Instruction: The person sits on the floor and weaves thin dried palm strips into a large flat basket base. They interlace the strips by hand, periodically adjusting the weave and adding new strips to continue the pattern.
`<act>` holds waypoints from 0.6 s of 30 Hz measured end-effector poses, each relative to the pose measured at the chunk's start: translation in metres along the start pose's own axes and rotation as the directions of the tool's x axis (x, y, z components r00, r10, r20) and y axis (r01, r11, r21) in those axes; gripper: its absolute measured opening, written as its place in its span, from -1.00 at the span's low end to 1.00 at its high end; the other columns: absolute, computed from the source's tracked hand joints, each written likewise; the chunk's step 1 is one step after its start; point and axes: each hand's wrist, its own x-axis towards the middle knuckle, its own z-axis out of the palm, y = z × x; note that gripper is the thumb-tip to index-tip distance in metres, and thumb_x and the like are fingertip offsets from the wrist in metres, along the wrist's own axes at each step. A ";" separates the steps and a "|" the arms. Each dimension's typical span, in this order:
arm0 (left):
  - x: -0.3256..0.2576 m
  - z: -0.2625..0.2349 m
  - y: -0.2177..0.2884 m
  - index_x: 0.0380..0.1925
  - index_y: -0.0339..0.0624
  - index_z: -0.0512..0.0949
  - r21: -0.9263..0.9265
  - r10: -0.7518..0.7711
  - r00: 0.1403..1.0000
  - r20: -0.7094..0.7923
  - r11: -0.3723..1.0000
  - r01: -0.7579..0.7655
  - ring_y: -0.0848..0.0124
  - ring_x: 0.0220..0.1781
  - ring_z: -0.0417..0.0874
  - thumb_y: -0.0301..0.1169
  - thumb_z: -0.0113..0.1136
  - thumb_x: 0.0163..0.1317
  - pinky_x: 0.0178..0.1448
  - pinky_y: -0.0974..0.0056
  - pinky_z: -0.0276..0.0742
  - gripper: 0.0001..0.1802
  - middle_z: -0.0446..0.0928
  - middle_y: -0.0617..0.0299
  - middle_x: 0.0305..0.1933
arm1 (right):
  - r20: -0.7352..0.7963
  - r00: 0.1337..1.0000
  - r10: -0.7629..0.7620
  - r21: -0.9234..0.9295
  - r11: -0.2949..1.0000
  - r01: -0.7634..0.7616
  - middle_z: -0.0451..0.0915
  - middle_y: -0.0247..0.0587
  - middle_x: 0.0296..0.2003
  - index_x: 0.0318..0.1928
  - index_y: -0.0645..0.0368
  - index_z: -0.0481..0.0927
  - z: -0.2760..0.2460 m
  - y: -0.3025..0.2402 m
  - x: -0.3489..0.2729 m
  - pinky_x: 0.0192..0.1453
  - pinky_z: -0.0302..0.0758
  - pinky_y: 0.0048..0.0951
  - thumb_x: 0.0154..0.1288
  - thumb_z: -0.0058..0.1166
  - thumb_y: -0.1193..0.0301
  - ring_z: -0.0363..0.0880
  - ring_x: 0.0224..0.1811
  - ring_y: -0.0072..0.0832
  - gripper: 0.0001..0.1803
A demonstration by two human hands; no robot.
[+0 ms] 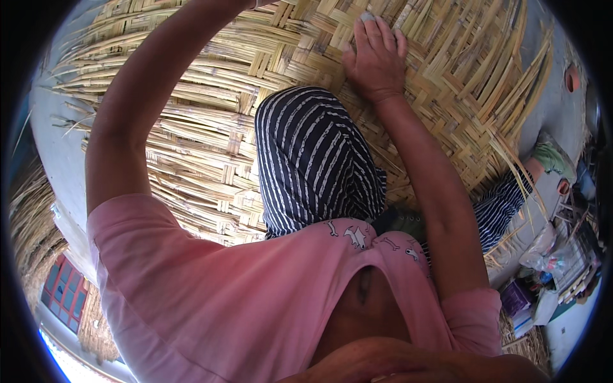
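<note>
Fingers (pixel 377 32) on my right hand (pixel 377 60) are spread flat, pressing the big woven mat of pale yellow bamboo strips (pixel 211 127), not gripping anything. Can't tell what my left hand's doing, it's cut off past the far edge. That mat fills the far half, running under my striped dark knee (pixel 313 159).
</note>
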 end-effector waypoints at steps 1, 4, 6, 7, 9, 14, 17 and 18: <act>0.000 -0.003 0.006 -0.30 0.06 0.71 0.022 -0.033 0.999 0.032 0.999 0.032 0.08 -0.15 0.74 0.11 0.08 0.41 -0.03 -0.02 0.59 -0.57 0.72 0.07 -0.25 | 0.003 1.000 -0.004 0.022 1.000 0.003 0.51 -0.17 0.32 0.32 0.13 0.54 -0.001 0.000 0.000 0.58 0.07 0.05 0.39 0.07 0.11 0.36 0.46 -0.21 -0.41; -0.015 0.028 0.000 -0.25 0.07 0.69 0.188 0.033 0.947 -0.319 0.982 0.029 0.22 0.05 0.68 0.01 0.10 0.40 0.11 0.02 0.53 -0.66 0.69 0.18 -0.03 | -0.005 1.000 -0.025 0.080 0.996 0.025 0.51 -0.19 0.32 0.30 0.12 0.56 -0.003 -0.005 0.002 0.58 0.09 0.04 0.39 0.08 0.12 0.36 0.46 -0.24 -0.44; -0.006 0.044 0.016 -0.10 0.06 0.66 0.160 0.054 0.882 -0.468 0.987 0.024 0.36 0.34 0.51 -0.13 0.15 0.35 0.31 0.00 0.40 -0.74 0.54 0.29 0.30 | 0.006 1.000 0.019 0.048 0.999 -0.019 0.51 -0.21 0.32 0.29 0.11 0.56 -0.002 0.000 -0.001 0.58 0.09 0.03 0.40 0.07 0.12 0.35 0.46 -0.27 -0.45; -0.021 0.046 0.028 0.00 0.06 0.65 0.124 0.037 0.825 -0.563 0.991 0.040 0.34 0.32 0.54 -0.14 0.17 0.34 0.33 -0.02 0.39 -0.69 0.57 0.25 0.27 | 0.017 1.000 0.021 0.039 0.999 -0.022 0.50 -0.22 0.33 0.29 0.11 0.56 -0.001 0.000 -0.001 0.58 0.09 0.03 0.40 0.07 0.12 0.34 0.47 -0.28 -0.45; -0.060 0.065 0.048 0.21 0.00 0.57 -0.002 -0.045 0.782 -0.621 0.998 0.056 0.31 0.28 0.61 -0.16 0.28 0.32 0.27 0.04 0.49 -0.52 0.58 0.19 0.29 | 0.035 0.999 0.020 0.019 1.000 -0.020 0.49 -0.24 0.34 0.30 0.10 0.56 0.000 0.001 0.001 0.58 0.09 0.03 0.40 0.07 0.12 0.33 0.48 -0.30 -0.45; -0.101 0.112 0.075 0.32 -0.11 0.45 -0.210 -0.180 0.765 -0.618 0.976 0.060 0.13 0.36 0.55 -0.12 0.24 0.38 0.43 0.01 0.39 -0.42 0.53 0.08 0.35 | 0.034 0.999 0.024 0.008 1.000 -0.025 0.45 -0.24 0.37 0.34 0.09 0.52 -0.003 -0.006 0.003 0.59 0.08 0.03 0.41 0.07 0.10 0.28 0.51 -0.31 -0.42; -0.098 0.117 0.082 0.30 -0.14 0.47 -0.229 -0.209 0.782 -0.587 0.969 0.087 0.12 0.43 0.51 -0.16 0.21 0.40 0.51 -0.01 0.33 -0.46 0.49 0.06 0.40 | 0.036 0.999 0.030 -0.006 1.000 -0.030 0.44 -0.24 0.39 0.35 0.08 0.51 -0.002 -0.007 0.003 0.59 0.08 0.03 0.41 0.06 0.09 0.27 0.52 -0.30 -0.41; -0.098 0.118 0.082 0.30 -0.14 0.47 -0.235 -0.201 0.785 -0.586 0.969 0.072 0.12 0.45 0.49 -0.17 0.20 0.41 0.52 -0.03 0.31 -0.47 0.48 0.05 0.41 | 0.033 0.999 0.034 -0.013 0.999 -0.033 0.44 -0.24 0.39 0.36 0.08 0.51 -0.002 -0.007 0.003 0.59 0.08 0.03 0.41 0.06 0.09 0.27 0.52 -0.29 -0.41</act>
